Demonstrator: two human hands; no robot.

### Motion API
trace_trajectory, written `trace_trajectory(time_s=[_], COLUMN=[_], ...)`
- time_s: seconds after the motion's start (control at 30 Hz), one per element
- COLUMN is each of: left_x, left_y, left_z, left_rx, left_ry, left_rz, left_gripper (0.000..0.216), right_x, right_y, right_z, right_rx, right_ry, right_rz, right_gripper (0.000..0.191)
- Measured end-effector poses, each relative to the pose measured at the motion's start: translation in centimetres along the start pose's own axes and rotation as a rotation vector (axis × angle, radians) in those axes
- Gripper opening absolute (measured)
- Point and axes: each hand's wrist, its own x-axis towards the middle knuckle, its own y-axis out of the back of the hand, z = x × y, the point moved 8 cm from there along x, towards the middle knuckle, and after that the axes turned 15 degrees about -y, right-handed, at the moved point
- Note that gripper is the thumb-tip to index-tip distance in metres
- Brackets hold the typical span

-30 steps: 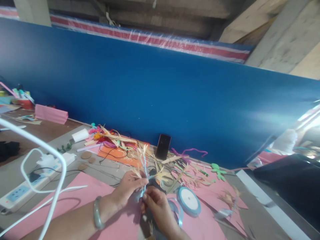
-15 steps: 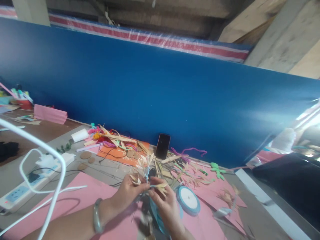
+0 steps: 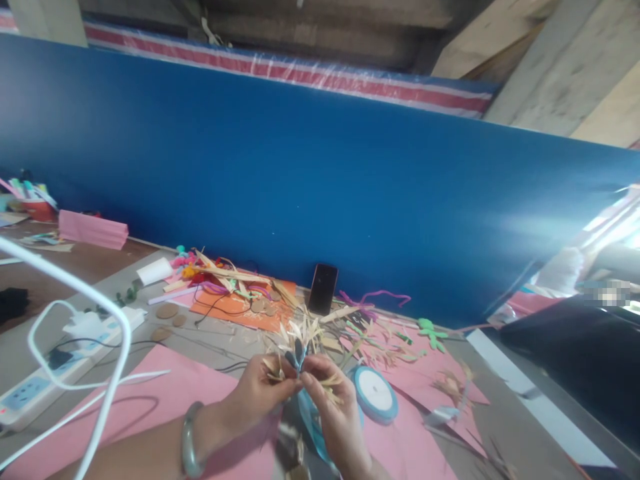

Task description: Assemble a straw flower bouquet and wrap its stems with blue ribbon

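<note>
My left hand (image 3: 260, 392) and my right hand (image 3: 334, 408) meet at the bottom centre, both pinched on a small bundle of tan straw strips (image 3: 299, 341) that fans upward. A light blue ribbon (image 3: 311, 419) wraps the bundle's stem and trails down between my hands. A grey-green bangle (image 3: 188, 440) sits on my left wrist. Just right of my right hand lies a roll of light blue ribbon (image 3: 376, 393) on pink paper (image 3: 165, 393).
A dark phone (image 3: 323, 288) leans on the blue board (image 3: 320, 187). Straw scraps, pipe cleaners and orange paper (image 3: 235, 308) litter the table behind my hands. A white power strip (image 3: 60, 363) with white cables lies at the left. A pink paper stack (image 3: 93, 229) sits far left.
My right hand rose from below the bundle to pinch it beside my left hand. The bundle dropped a little lower, and the ribbon now hangs down between my hands.
</note>
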Motion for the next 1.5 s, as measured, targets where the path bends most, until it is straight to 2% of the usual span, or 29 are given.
trace_trajectory(time_s=[0.13,0.3,0.47,0.67,0.83,1.07,1.37,1.5], left_x=[0.0,0.1,-0.1,-0.3,-0.2,-0.4,-0.1,-0.3], left_y=[-0.7,-1.2,-1.7,-1.0,-1.1,-0.3,-0.7,-0.3], left_z=[0.5,1.0,1.1,0.1,0.3,-0.5,-0.8,-1.0], left_rx=[-0.022,-0.024,-0.063,-0.023,-0.011,0.022,-0.002,-0.002], left_ry=[-0.026,-0.049,-0.006,0.085,0.108,0.153,0.156,0.162], left_rz=[-0.053,-0.065,-0.07,-0.018,-0.024,0.015,-0.08,-0.026], left_gripper=[0.037,0.037,0.046,0.045,0.049,0.041,0.04,0.037], right_x=[0.2,0.2,0.1,0.0,0.0,0.1,0.1,0.1], right_y=[0.1,-0.1,-0.4,-1.1,-1.4,-0.7,-0.6,-0.6], right_z=[0.3,-0.9,-0.8,-0.3,-0.1,0.4,0.6,0.5], right_rx=[0.013,-0.053,-0.002,0.123,0.162,0.216,0.224,0.219], right_ry=[-0.019,0.047,-0.021,-0.109,-0.138,-0.173,-0.176,-0.173], right_rz=[0.022,0.032,0.0,-0.054,-0.067,0.005,0.05,0.046], right_gripper=[0.018,0.017,0.021,0.023,0.025,0.026,0.028,0.028])
